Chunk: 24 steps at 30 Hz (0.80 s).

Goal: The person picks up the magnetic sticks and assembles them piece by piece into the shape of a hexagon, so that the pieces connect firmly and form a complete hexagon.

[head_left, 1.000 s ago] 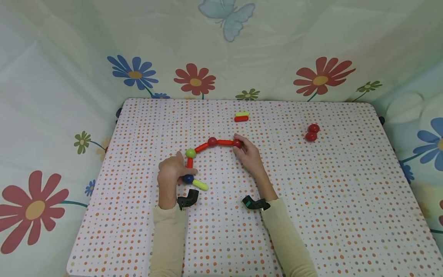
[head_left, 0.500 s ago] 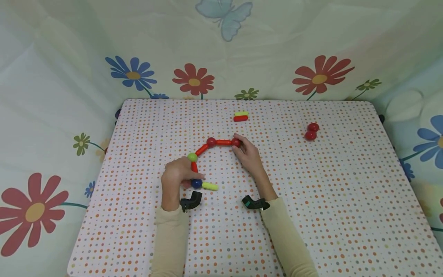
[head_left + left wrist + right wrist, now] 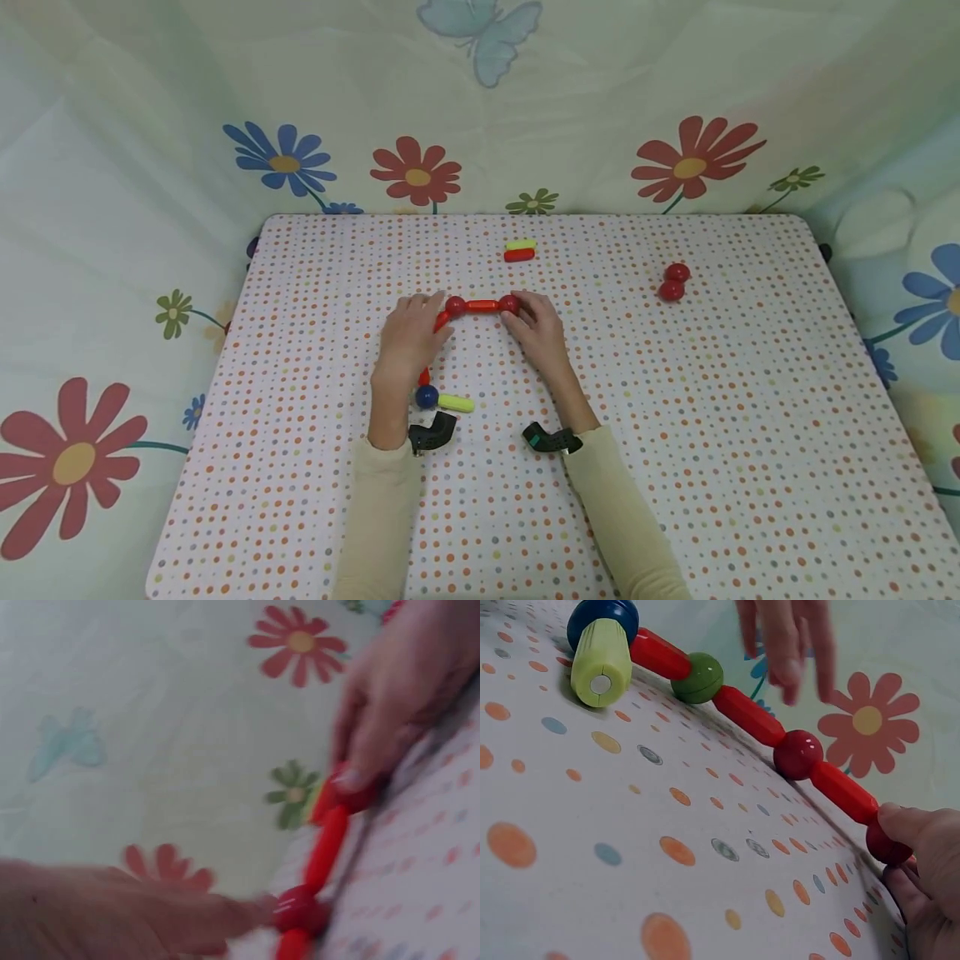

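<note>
A bent chain of red rods and balls lies on the table. My right hand (image 3: 543, 335) pinches the red ball (image 3: 509, 303) at its right end between thumb and fingers. From that ball a red rod (image 3: 482, 306) runs left to another red ball (image 3: 455, 307). My left hand (image 3: 406, 340) hovers over the chain beside this second ball, its fingers loosely extended and holding nothing. It hides the green ball (image 3: 697, 677) from the head view. At the near end sit a blue ball (image 3: 427, 397) and a yellow-green rod (image 3: 456, 403). The left wrist view is blurred.
A loose yellow-green rod (image 3: 521, 245) and a loose red rod (image 3: 519, 255) lie side by side towards the back of the table (image 3: 750, 433). Two red balls (image 3: 674, 283) touch each other at the right. A flowered curtain (image 3: 585, 100) stands behind the table.
My left hand first shifted the chain's blue-ball end rightward, then let go and moved up and right towards the middle red ball. My right hand has kept its grip on the end ball.
</note>
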Available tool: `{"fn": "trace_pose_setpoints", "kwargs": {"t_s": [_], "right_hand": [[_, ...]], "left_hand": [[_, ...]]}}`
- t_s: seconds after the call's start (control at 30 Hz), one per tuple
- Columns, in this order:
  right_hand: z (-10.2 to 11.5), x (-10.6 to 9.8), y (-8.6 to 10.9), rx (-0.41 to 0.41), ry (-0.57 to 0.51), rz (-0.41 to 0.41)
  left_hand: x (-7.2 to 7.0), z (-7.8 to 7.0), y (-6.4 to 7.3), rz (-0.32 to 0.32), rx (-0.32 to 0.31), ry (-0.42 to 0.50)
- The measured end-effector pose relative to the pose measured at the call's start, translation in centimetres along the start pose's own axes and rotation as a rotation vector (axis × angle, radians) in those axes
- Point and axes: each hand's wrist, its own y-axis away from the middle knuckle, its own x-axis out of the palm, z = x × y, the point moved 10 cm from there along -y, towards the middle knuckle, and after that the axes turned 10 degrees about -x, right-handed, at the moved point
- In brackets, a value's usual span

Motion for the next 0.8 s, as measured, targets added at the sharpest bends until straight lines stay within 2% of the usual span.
{"fn": "trace_pose_setpoints", "kwargs": {"t_s": [0.03,0.1,0.13,0.2,0.3,0.4,0.6,0.8], "right_hand": [[0.0,-0.1,0.0,-0.005,0.005,-0.003],[0.0,-0.2,-0.1,-0.015,0.029,-0.002],[0.0,-0.2,-0.1,-0.02,0.042,0.004],[0.1,-0.1,-0.2,-0.036,0.063,0.026],[0.4,0.0,-0.2,-0.061,0.065,0.054],[0.8,0.3,-0.1,-0.084,0.025,0.085],[1.4,0.8,0.1,-0.094,-0.041,0.148],[1.1,1.5,0.2,-0.117,-0.01,0.19]], "left_hand": [[0.3,-1.2,-0.4,-0.041,0.079,0.02],[1.2,-3.3,-1.0,-0.078,0.206,0.043],[1.8,-4.1,-1.3,-0.084,0.245,0.046],[2.7,-5.0,-1.7,-0.087,0.279,0.043],[3.7,-5.3,-2.3,-0.094,0.271,0.022],[4.1,-4.7,-2.7,-0.106,0.238,0.024],[4.0,-3.6,-3.1,-0.181,0.226,0.043],[3.9,-3.0,-3.3,-0.216,0.205,0.06]]}}
